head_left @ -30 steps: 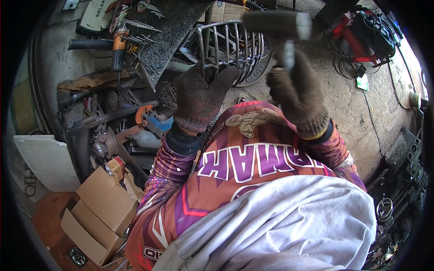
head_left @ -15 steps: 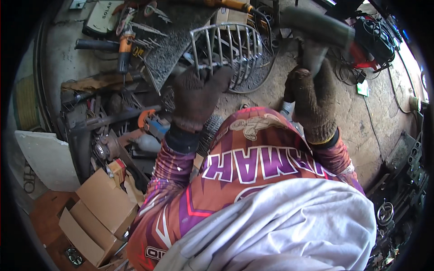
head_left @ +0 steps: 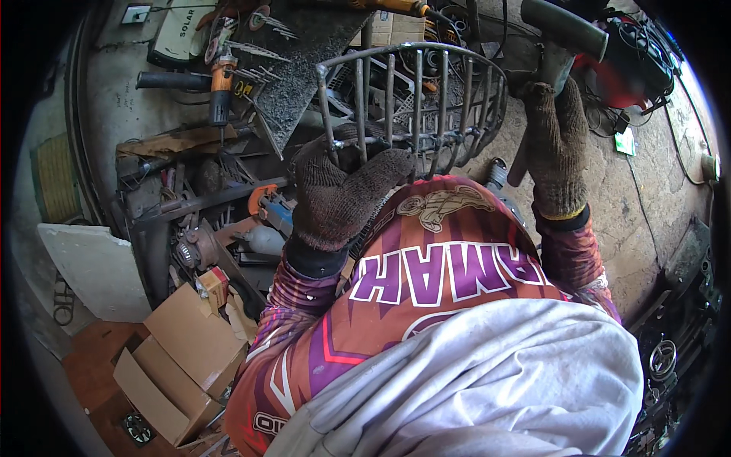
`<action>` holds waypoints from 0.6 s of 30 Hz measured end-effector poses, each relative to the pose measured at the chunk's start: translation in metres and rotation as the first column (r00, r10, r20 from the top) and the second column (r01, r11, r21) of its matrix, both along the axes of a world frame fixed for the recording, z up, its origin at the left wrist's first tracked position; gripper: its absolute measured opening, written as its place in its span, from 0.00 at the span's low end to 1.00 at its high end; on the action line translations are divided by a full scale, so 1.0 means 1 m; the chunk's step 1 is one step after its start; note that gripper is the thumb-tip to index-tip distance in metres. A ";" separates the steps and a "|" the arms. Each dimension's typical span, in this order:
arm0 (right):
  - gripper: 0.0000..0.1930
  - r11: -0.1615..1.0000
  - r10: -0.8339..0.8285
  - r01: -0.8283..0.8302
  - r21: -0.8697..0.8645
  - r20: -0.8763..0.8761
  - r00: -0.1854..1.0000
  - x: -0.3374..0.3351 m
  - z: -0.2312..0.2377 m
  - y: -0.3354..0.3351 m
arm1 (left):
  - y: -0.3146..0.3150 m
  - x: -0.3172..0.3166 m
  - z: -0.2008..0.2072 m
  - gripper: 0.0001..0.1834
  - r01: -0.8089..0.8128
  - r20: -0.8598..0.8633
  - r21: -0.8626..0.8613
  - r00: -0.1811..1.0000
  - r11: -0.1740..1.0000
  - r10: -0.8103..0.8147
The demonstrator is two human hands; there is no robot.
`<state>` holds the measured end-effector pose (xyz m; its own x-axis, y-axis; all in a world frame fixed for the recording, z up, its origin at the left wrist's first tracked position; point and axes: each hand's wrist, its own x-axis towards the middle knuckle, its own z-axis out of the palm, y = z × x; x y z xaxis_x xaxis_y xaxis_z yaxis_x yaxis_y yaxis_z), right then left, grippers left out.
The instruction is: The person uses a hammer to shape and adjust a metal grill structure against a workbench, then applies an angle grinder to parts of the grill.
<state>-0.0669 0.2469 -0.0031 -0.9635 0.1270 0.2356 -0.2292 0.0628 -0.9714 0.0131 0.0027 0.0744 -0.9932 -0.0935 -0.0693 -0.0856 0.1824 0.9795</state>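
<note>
The gloved left hand [head_left: 346, 186] is curled around the near left corner of the barred metal frame [head_left: 418, 99], which extends ahead and rightward from it, reaching farther right than half a second ago. The gloved right hand [head_left: 558, 148] is wrapped around the hammer [head_left: 567, 32], its head now farther right, apart from the frame.

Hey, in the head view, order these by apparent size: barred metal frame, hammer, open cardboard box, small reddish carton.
Largest to smallest:
1. Barred metal frame and open cardboard box, too close to rank
2. Hammer
3. Small reddish carton
</note>
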 end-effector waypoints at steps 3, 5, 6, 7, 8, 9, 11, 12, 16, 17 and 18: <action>0.20 1.000 0.026 -0.025 -0.016 0.074 0.997 0.006 0.004 0.000 | 0.001 -0.001 0.001 0.13 0.018 0.042 0.059 0.999 0.998 -0.020; 0.20 0.991 0.070 -0.057 -0.124 0.099 0.993 0.007 0.001 -0.002 | -0.001 -0.001 0.003 0.12 0.027 0.105 0.072 0.994 0.997 -0.035; 0.20 0.990 0.083 -0.069 -0.124 0.109 0.991 0.006 -0.001 -0.001 | -0.003 -0.001 -0.001 0.13 0.041 0.048 0.042 0.998 0.998 -0.043; 0.21 0.989 0.094 -0.080 -0.124 0.119 0.988 0.004 -0.005 0.000 | -0.005 0.000 -0.007 0.14 0.054 -0.008 0.012 0.998 0.998 -0.054; 0.21 0.988 0.111 -0.096 -0.122 0.130 0.985 0.002 -0.006 0.003 | -0.006 0.001 -0.011 0.14 0.060 -0.064 -0.016 0.996 0.998 -0.061; 0.21 0.976 0.130 -0.089 -0.198 0.205 0.970 0.001 -0.005 0.005 | -0.004 -0.006 -0.010 0.15 0.181 -0.180 -0.187 0.960 0.965 -0.215; 0.21 0.937 0.175 -0.048 -0.345 0.347 0.921 -0.003 0.004 0.008 | 0.002 -0.026 0.003 0.17 0.318 -0.320 -0.534 0.782 0.784 -0.535; 0.21 0.937 0.218 -0.091 -0.337 0.361 0.907 -0.004 0.013 0.012 | 0.004 -0.025 0.004 0.21 0.250 -0.301 -0.731 0.717 0.635 -0.629; 0.19 0.952 0.292 -0.200 -0.229 0.501 0.815 -0.020 0.017 0.035 | 0.006 -0.042 -0.008 0.21 0.266 -0.212 -0.882 0.515 0.390 -0.831; 0.18 0.916 0.360 -0.225 -0.332 0.433 0.827 -0.020 0.010 0.040 | 0.007 -0.049 -0.009 0.20 0.154 -0.216 -0.936 0.453 0.315 -0.865; 0.18 0.863 0.425 -0.256 -0.435 0.354 0.833 -0.026 -0.007 0.043 | 0.006 -0.055 -0.007 0.20 0.033 -0.205 -0.971 0.395 0.237 -0.895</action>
<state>-0.0926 0.2901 -0.0096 -0.9506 -0.2361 -0.2016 0.2698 -0.3070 -0.9126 -0.0422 0.0089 0.0675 -0.4594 0.8410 0.2858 0.8714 0.4890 -0.0384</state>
